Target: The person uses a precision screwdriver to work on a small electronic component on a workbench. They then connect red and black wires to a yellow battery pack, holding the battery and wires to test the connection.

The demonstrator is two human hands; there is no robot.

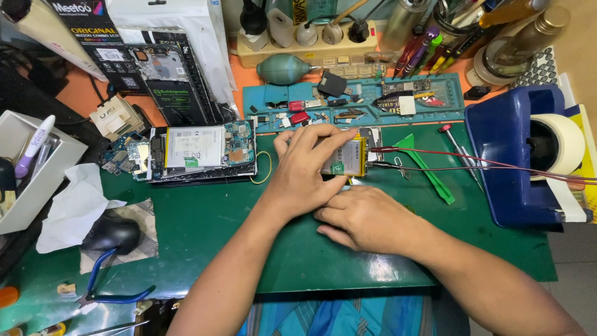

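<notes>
An opened phone [356, 155] with its pale battery showing lies on the green mat [205, 230] at centre. My left hand [305, 165] grips the phone from the left, fingers over its top edge and battery. My right hand [367, 218] rests just below it, fingers pressed against the phone's lower edge. Red and black probe wires [472, 163] run from the right to the phone's top right corner.
A second opened phone [202, 151] lies at left. Green pry tool [429, 165], screwdriver [460, 152], blue tape dispenser [528, 162] at right. Blue parts tray [354, 102] and green air blower [283, 68] behind. White box [31, 180], tissue [74, 208], blue-handled pliers [106, 280] at left.
</notes>
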